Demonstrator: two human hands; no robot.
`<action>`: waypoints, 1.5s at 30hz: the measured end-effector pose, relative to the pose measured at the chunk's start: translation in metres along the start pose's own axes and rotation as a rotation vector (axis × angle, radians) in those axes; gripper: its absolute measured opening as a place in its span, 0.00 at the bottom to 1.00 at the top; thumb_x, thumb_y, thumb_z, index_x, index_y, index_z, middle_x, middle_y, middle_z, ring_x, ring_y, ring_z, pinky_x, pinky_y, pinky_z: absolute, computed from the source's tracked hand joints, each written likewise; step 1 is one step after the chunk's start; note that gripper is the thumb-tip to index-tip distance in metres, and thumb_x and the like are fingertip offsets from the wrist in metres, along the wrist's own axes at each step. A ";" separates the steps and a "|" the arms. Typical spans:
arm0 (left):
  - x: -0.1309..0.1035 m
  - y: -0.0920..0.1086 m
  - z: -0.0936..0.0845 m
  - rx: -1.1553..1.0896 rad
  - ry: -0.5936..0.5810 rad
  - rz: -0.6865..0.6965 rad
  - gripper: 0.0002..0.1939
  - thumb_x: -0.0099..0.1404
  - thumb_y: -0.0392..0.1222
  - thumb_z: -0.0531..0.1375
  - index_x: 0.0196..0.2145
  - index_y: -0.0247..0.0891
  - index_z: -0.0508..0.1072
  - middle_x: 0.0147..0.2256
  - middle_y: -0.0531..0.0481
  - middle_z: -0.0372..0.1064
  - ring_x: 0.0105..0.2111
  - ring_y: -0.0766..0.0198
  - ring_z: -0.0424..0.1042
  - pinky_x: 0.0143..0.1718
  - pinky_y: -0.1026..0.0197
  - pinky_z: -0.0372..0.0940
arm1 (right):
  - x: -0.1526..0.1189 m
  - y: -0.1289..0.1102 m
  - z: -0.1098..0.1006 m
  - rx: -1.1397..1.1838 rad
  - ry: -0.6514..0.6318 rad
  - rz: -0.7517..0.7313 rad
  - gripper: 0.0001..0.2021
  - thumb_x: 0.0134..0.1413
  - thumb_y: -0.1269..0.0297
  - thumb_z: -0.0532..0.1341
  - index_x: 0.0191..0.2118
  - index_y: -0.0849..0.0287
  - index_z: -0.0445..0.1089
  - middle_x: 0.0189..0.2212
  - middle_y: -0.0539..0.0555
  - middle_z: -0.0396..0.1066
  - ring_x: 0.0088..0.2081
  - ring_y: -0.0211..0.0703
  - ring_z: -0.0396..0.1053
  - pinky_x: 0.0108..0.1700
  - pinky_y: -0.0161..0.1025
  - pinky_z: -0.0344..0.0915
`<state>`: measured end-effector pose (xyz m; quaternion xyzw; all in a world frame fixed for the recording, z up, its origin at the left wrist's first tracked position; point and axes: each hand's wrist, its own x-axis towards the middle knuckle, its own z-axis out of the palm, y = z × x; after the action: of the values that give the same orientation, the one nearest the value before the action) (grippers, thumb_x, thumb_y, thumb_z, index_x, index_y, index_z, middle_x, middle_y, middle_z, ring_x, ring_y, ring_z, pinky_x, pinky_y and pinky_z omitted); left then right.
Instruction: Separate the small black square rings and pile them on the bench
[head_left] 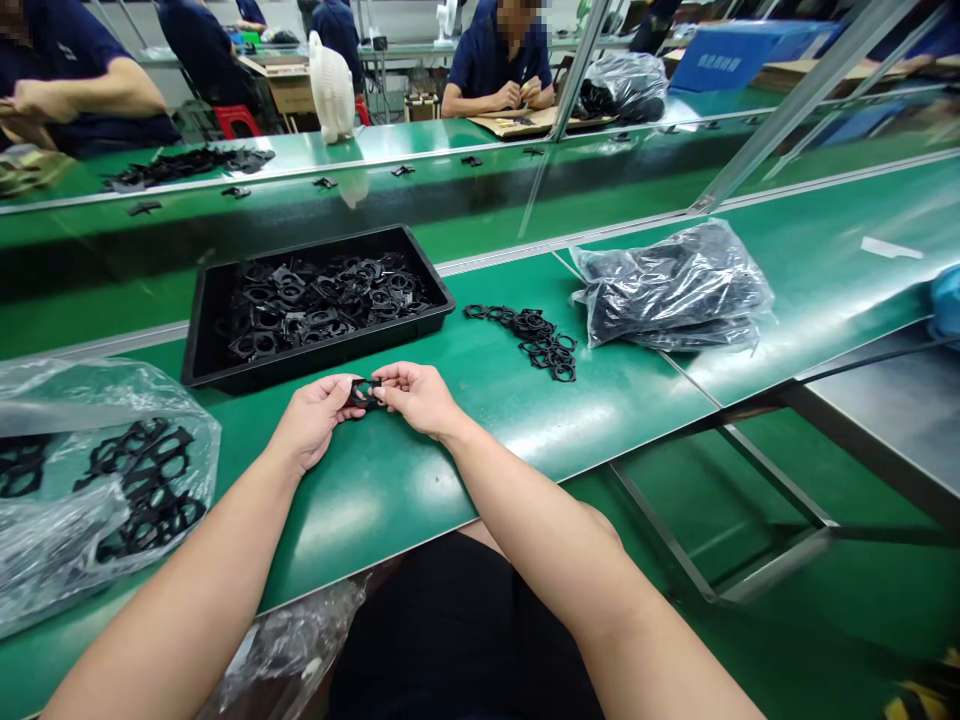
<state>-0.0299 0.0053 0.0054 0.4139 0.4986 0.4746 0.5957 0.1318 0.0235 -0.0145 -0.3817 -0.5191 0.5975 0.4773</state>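
The left hand point(313, 420) and right hand point(417, 397) both pinch one black ring part point(365, 394). A black tray point(315, 359) of similar parts sits just beyond them.

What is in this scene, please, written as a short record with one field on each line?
held: black part with a round opening, in left hand and right hand
surface: green worktable
container: black tray, beyond the hands, holding many black pieces
loose: pile of black ring-shaped parts, right of the tray
left side: wide clear plastic bag, black rings inside
right side: dark-filled clear plastic bag
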 end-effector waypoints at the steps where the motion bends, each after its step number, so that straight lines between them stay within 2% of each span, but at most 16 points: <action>1: 0.000 0.000 0.000 0.005 0.003 0.000 0.19 0.49 0.50 0.69 0.33 0.31 0.76 0.29 0.47 0.73 0.27 0.67 0.70 0.28 0.67 0.67 | 0.000 0.000 0.000 -0.004 -0.001 -0.005 0.10 0.43 0.71 0.65 0.36 0.63 0.71 0.27 0.48 0.69 0.23 0.30 0.64 0.26 0.30 0.64; 6: -0.001 0.002 -0.001 0.002 -0.007 -0.030 0.19 0.48 0.49 0.69 0.32 0.30 0.76 0.27 0.47 0.73 0.26 0.67 0.70 0.26 0.67 0.66 | -0.001 0.002 0.000 -0.008 -0.021 -0.021 0.11 0.43 0.70 0.65 0.37 0.63 0.71 0.27 0.49 0.69 0.23 0.30 0.64 0.26 0.30 0.64; 13: 0.000 0.003 0.002 -0.024 0.049 -0.002 0.19 0.46 0.48 0.70 0.31 0.31 0.76 0.28 0.48 0.72 0.25 0.69 0.68 0.26 0.68 0.65 | -0.001 -0.001 0.001 0.020 -0.001 -0.012 0.12 0.42 0.69 0.66 0.37 0.63 0.71 0.26 0.49 0.70 0.24 0.30 0.65 0.26 0.29 0.64; 16: 0.000 0.003 0.001 -0.009 0.006 -0.016 0.19 0.50 0.50 0.68 0.32 0.31 0.76 0.28 0.47 0.72 0.26 0.68 0.68 0.26 0.68 0.65 | -0.001 -0.003 0.001 0.065 -0.004 0.026 0.12 0.41 0.69 0.66 0.35 0.63 0.71 0.25 0.48 0.69 0.24 0.30 0.65 0.25 0.29 0.64; 21: -0.001 0.004 0.001 0.002 -0.048 -0.028 0.18 0.51 0.52 0.67 0.28 0.30 0.75 0.26 0.46 0.71 0.26 0.67 0.68 0.27 0.66 0.65 | -0.001 -0.005 0.000 0.100 -0.022 0.071 0.13 0.38 0.69 0.68 0.35 0.63 0.71 0.22 0.46 0.68 0.21 0.29 0.64 0.25 0.29 0.63; 28: -0.001 0.001 0.006 -0.024 0.086 0.045 0.19 0.47 0.51 0.69 0.29 0.31 0.75 0.26 0.48 0.72 0.26 0.68 0.68 0.28 0.66 0.64 | -0.001 -0.007 0.000 0.110 -0.021 0.066 0.11 0.40 0.70 0.67 0.35 0.63 0.71 0.23 0.47 0.69 0.22 0.29 0.65 0.24 0.28 0.63; 35: -0.003 0.003 0.007 -0.064 0.109 0.034 0.22 0.42 0.41 0.72 0.36 0.33 0.74 0.25 0.52 0.72 0.21 0.71 0.66 0.23 0.67 0.62 | -0.003 -0.013 -0.002 0.219 -0.063 0.100 0.16 0.37 0.67 0.70 0.37 0.63 0.71 0.23 0.47 0.71 0.23 0.31 0.67 0.26 0.29 0.65; 38: -0.004 0.003 0.009 -0.055 0.073 0.055 0.21 0.43 0.40 0.71 0.37 0.34 0.75 0.30 0.50 0.74 0.24 0.69 0.68 0.23 0.67 0.61 | -0.005 -0.017 -0.004 0.325 -0.139 0.140 0.18 0.36 0.63 0.71 0.36 0.63 0.70 0.24 0.48 0.73 0.25 0.33 0.70 0.26 0.29 0.67; 40: -0.005 0.002 0.010 -0.048 0.024 0.075 0.18 0.48 0.42 0.69 0.37 0.34 0.76 0.34 0.47 0.75 0.29 0.67 0.70 0.28 0.65 0.64 | -0.006 -0.019 -0.004 0.357 -0.172 0.172 0.19 0.36 0.59 0.72 0.34 0.63 0.69 0.23 0.49 0.73 0.24 0.34 0.70 0.24 0.28 0.66; 43: -0.007 0.001 0.011 -0.079 -0.066 0.075 0.15 0.55 0.47 0.65 0.34 0.32 0.77 0.32 0.45 0.75 0.33 0.62 0.72 0.38 0.60 0.66 | -0.006 -0.019 -0.003 0.316 -0.143 0.182 0.20 0.38 0.52 0.70 0.31 0.62 0.66 0.21 0.49 0.73 0.21 0.34 0.70 0.18 0.27 0.62; 45: -0.008 0.002 0.010 -0.119 -0.135 0.042 0.16 0.57 0.50 0.63 0.33 0.32 0.77 0.32 0.44 0.75 0.33 0.61 0.73 0.39 0.58 0.67 | -0.006 -0.018 -0.002 0.247 -0.103 0.163 0.19 0.42 0.51 0.68 0.31 0.61 0.65 0.20 0.48 0.72 0.19 0.33 0.68 0.17 0.27 0.60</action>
<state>-0.0203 -0.0026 0.0105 0.4189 0.4197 0.4868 0.6414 0.1387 0.0181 0.0030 -0.3299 -0.4325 0.7124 0.4434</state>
